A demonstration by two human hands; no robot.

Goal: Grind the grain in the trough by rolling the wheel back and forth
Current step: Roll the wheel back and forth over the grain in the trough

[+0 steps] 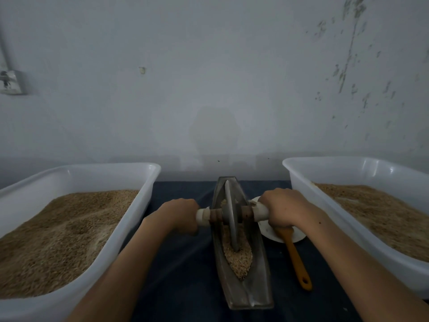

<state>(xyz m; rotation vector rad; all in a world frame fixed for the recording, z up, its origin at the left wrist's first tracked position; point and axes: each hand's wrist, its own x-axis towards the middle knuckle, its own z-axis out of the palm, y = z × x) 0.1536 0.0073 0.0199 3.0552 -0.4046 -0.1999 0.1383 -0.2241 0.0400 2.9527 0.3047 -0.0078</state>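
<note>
A long, boat-shaped metal trough (243, 270) is seen on the dark table (181, 275) between two tubs. Tan grain (239, 261) lies inside. A thin grey wheel (231, 217) stands in it. Its handle ends are gripped by the left hand (178, 214) and right hand (282, 209).

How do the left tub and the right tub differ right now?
The left tub holds grain heaped high toward its rim; the right tub is filled lower, showing more bare wall. The left tub's grain looks lumpy, the right tub's smoother. Both are white plastic, flanking the trough.
</note>
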